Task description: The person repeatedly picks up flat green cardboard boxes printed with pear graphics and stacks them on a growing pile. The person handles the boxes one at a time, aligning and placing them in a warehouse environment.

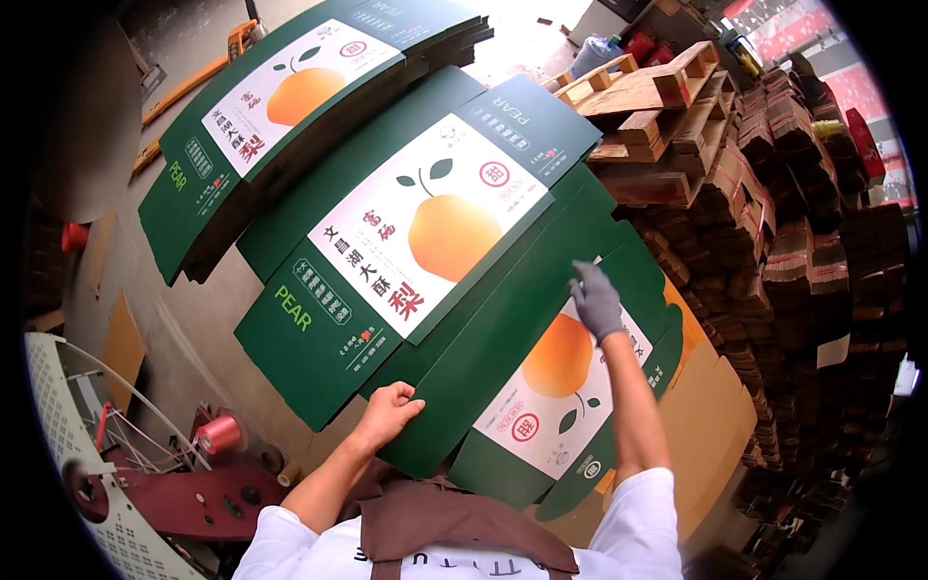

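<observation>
A large flat green carton blank (483,319), printed with a fruit on a white panel, lies slanted before me. My bare left hand (391,416) has its fingers curled at the blank's left edge, thumb side on top. Farther right, my right hand (596,302) in a grey glove has its fingers bent at the near edge of a plain green panel; part of its grip is hidden. Below that hand shows another printed white panel (551,387), its fruit upside down to me. My right forearm covers part of it.
Beyond the blank stands a thick stack of matching green cartons (290,97). Wooden pallets (667,106) and tall bundles of brown cardboard (773,222) rise at the right. At the lower left are a dark red machine part (193,498) and a pale perforated panel (72,435).
</observation>
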`<state>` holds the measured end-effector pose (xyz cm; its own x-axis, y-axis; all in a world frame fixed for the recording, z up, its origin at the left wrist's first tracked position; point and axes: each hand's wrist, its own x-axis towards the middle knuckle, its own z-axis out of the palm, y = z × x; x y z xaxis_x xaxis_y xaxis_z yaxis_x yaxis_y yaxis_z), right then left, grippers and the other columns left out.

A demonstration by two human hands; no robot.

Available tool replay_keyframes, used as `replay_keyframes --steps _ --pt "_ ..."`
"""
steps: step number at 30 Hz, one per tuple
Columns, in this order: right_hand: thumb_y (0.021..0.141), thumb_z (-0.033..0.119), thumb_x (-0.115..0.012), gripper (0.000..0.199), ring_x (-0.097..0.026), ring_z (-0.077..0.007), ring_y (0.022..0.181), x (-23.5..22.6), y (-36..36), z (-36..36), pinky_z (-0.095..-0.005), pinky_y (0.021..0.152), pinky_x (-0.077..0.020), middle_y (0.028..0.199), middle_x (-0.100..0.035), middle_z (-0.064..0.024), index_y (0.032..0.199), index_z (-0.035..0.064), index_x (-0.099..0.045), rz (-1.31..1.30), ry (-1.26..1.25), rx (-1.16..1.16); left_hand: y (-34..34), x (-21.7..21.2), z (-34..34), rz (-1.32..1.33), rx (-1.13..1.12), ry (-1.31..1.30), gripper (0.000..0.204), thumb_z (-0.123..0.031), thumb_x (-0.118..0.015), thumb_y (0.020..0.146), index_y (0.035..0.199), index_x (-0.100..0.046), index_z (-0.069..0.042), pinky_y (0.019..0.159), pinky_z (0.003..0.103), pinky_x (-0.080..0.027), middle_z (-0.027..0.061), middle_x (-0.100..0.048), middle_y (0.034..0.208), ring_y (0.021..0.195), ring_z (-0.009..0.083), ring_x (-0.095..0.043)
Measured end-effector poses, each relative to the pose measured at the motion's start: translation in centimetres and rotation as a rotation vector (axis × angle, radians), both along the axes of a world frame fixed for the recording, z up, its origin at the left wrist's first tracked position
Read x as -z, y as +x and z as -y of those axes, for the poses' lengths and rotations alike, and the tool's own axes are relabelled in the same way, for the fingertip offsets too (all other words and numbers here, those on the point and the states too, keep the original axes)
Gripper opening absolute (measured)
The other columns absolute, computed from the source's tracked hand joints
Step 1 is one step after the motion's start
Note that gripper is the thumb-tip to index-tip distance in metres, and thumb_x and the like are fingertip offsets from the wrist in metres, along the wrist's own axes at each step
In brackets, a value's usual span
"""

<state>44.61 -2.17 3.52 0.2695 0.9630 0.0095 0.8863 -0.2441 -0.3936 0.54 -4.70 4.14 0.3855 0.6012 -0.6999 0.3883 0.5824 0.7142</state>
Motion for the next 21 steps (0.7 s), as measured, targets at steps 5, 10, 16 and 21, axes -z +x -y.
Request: replay_keyframes --steps 5,10,16,21 --pt "0.090 0.014 -0.053 0.051 -0.042 -0.0330 0.140 -2.6 5.9 -12.5 -0.0526 0.112 -0.0326 0.154 -0.043 -0.0118 0.141 0.0196 -0.052 0.564 -0.234 -0.314 1.1 -3.6 -0.9 -0.006 0.040 0.059 0.016 -0.012 -0.070 0.090 0.089 -0.058 -0.001 0.059 0.026 -0.046 0.0048 -0.065 0.069 0.063 0.0072 -0.056" --pt "0.092 0.017 -0.052 0.025 -0.033 -0.0331 0.146 -5.5 6.8 -18.3 -0.0554 0.113 -0.0289 0.155 -0.042 -0.0089 0.113 0.0173 -0.066 0.752 -0.566 -0.514 -0.4 -4.5 -1.7 0.016 0.036 0.166 0.012 -0.010 -0.065 0.093 0.093 -0.058 0.000 0.060 0.032 -0.049 0.0111 -0.066 0.071 0.063 0.0190 -0.064" --pt "0.083 0.019 -0.069 0.014 -0.049 -0.0303 0.132 -7.9 9.8 -21.0 -0.0496 0.109 -0.0334 0.133 -0.062 -0.0054 0.094 0.0100 -0.067 0.451 -0.496 -0.560 0.5 -0.2 -2.6 -0.086 -0.084 0.345 0.011 -0.005 -0.068 0.090 0.097 -0.061 -0.001 0.063 0.032 -0.052 0.0111 -0.068 0.082 0.069 0.0215 -0.067" --pt "0.088 0.017 -0.064 0.014 -0.048 -0.0345 0.132 -7.3 11.2 -23.6 -0.0424 0.111 -0.0354 0.130 -0.064 -0.0129 0.095 0.0049 -0.066 0.330 -0.516 -0.533 0.8 0.9 -4.2 -0.159 -0.005 0.680 0.022 0.002 -0.071 0.082 0.103 -0.064 -0.003 0.064 0.035 -0.054 0.0117 -0.068 0.089 0.073 0.0272 -0.067"
